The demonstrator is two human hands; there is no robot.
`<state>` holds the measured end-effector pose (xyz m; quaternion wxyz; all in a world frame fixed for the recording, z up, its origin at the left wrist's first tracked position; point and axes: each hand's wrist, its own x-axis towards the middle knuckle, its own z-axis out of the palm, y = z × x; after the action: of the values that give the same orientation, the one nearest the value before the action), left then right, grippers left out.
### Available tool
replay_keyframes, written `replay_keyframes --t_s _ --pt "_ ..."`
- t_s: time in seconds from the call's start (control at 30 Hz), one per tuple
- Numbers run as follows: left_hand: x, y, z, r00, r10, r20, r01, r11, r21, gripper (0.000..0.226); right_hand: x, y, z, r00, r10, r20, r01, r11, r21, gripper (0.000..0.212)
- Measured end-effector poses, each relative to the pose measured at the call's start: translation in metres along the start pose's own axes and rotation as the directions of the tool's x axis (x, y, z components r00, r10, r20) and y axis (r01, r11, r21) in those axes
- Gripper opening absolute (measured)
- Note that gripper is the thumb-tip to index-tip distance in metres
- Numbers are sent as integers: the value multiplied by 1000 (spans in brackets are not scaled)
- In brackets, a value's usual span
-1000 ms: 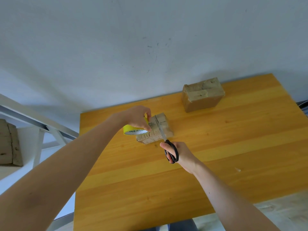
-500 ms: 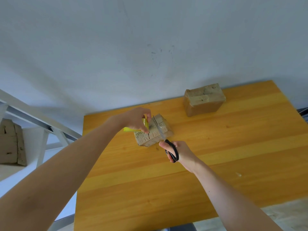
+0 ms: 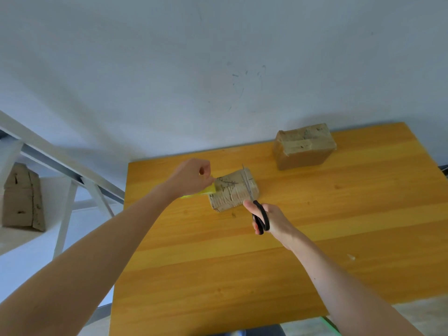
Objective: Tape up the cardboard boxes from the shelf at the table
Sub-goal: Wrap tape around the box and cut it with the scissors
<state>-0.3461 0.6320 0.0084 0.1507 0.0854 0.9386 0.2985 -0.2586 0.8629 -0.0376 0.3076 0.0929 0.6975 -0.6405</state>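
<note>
The small box (image 3: 232, 191) is being worked on the table (image 3: 339, 226), between the hands. The tape roll (image 3: 209, 189) is being pinched by the left hand (image 3: 194, 177) at the box's left end. The scissors (image 3: 257, 205) are being gripped by the right hand (image 3: 271, 220), with the blades being laid crosswise over the box top.

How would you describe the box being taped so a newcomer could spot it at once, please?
Start at the orange table against the wall. Toward its far left side a small cardboard box lies between the left hand and right hand. Unlike the larger box alone at the far right, it has yellow tape at its left end and scissors over its top.
</note>
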Motion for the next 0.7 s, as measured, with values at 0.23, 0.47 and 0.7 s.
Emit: replay_keyframes --t_s 0.23,0.47,0.7 --pt "-26 -44 15 975 -156 -159 149 987 -55 31 3 3 1 1000 10 0 -10 997 -71 49" --pt "-41 -69 48 974 -171 -151 176 984 17 22 7 12 -1 999 43 -15 -44 991 -124 63" --pt "-44 -78 69 983 -43 -176 61 994 96 9 11 20 -2 983 112 -144 -154 933 -324 62"
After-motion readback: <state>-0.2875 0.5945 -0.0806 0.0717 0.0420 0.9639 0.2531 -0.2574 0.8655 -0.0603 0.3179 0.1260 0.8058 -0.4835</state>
